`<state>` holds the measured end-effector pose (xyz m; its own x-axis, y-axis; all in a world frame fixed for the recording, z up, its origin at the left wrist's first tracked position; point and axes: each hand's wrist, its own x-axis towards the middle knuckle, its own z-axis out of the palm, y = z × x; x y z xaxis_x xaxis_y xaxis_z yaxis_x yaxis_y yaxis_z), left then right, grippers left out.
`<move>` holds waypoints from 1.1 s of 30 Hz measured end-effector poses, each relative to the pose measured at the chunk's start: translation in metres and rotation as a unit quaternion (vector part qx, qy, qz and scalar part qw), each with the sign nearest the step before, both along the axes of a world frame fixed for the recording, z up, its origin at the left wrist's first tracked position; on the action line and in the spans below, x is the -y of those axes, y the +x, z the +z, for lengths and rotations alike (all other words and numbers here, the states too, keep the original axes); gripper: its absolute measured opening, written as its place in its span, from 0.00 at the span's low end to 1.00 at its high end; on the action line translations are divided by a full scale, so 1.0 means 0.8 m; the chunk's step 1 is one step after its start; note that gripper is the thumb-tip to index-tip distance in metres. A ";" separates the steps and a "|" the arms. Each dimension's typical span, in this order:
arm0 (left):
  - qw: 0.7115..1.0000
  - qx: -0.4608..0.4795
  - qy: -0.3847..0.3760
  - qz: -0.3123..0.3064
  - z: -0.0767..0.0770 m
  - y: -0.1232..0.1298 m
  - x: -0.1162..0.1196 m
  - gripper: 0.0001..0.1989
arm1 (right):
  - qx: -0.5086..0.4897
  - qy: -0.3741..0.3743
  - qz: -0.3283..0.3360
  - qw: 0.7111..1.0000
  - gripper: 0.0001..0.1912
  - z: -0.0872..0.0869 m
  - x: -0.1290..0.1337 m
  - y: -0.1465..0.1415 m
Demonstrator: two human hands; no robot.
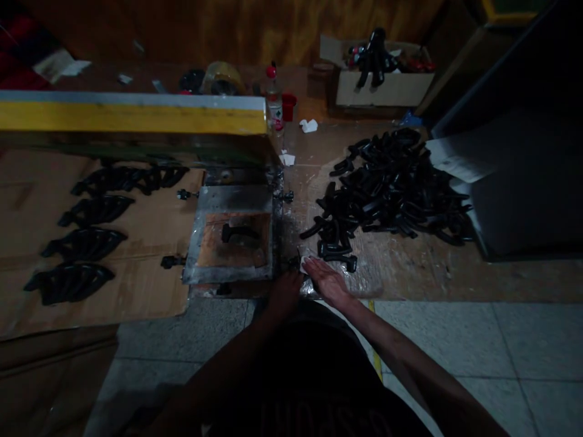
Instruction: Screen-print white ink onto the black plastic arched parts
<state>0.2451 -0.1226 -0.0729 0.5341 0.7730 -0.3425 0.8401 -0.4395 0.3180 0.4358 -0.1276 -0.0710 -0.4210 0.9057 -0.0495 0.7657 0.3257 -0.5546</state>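
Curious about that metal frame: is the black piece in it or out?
In: the black piece lies on a brown surface inside the metal frame.

The heap of black curved plastic pieces (392, 188) on the right looks glossy and smooth. The square grey metal frame (232, 200) in the middle is scuffed and dull, and the flat brown cardboard sheet (159, 243) on the left is matt and rough.

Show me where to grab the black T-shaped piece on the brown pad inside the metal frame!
Pinch the black T-shaped piece by its thin arm, coming straight down from above. It lies flat on the brown pad, so the top is free. The metal frame surrounds it, and the thin arm fits fingers better than the fat end.
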 end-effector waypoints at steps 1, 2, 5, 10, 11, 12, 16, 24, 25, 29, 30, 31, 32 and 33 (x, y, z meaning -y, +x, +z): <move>1.000 0.001 -0.004 0.001 0.001 0.000 0.000 0.22 | 0.002 -0.001 0.008 1.000 0.32 -0.003 0.006 0.005; 1.000 0.003 -0.008 0.002 0.002 0.001 -0.001 0.22 | 0.002 -0.002 0.014 1.000 0.32 -0.004 0.012 0.010; 1.000 0.015 -0.017 0.004 0.005 0.001 -0.003 0.24 | -0.004 -0.009 0.026 1.000 0.33 0.000 0.020 0.019; 1.000 0.025 -0.015 0.004 0.005 0.000 -0.004 0.20 | 0.017 -0.029 0.018 0.999 0.32 0.008 -0.004 0.003; 1.000 0.026 -0.010 0.003 0.005 0.000 -0.004 0.19 | 0.023 -0.032 0.020 0.999 0.31 0.009 -0.006 0.002; 1.000 0.027 -0.006 0.002 0.006 0.000 -0.004 0.19 | 0.026 -0.034 0.024 0.999 0.31 0.009 -0.005 0.002; 1.000 0.027 -0.006 -0.003 0.012 0.001 -0.005 0.21 | 0.028 -0.025 0.031 0.999 0.32 0.008 0.009 0.013; 0.999 0.032 -0.023 -0.003 0.014 0.001 -0.008 0.20 | 0.029 -0.055 0.022 0.998 0.31 0.020 -0.001 0.007; 0.999 0.031 -0.027 -0.004 0.014 0.001 -0.008 0.21 | 0.025 -0.066 0.022 0.997 0.30 0.025 0.004 0.011; 0.998 0.022 -0.052 -0.004 0.021 0.001 -0.010 0.23 | -0.010 -0.144 -0.004 0.990 0.27 0.048 0.029 0.038; 0.998 0.018 -0.058 -0.001 0.023 0.001 -0.011 0.23 | -0.037 -0.170 -0.034 0.984 0.25 0.052 0.030 0.045; 0.998 0.015 -0.065 0.001 0.025 0.001 -0.013 0.23 | -0.074 -0.194 -0.078 0.975 0.22 0.055 0.028 0.052; 0.997 0.013 -0.073 0.003 0.028 0.002 -0.015 0.23 | -0.121 -0.214 -0.134 0.960 0.19 0.058 0.023 0.057; 0.996 0.011 -0.083 0.006 0.032 0.003 -0.017 0.22 | -0.176 -0.230 -0.197 0.937 0.18 0.059 0.014 0.061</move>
<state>0.2472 -0.1089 -0.0471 0.5336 0.7135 -0.4540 0.8371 -0.3690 0.4039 0.4849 -0.1388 -0.0239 -0.1223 0.9109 -0.3940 0.5190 -0.2797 -0.8077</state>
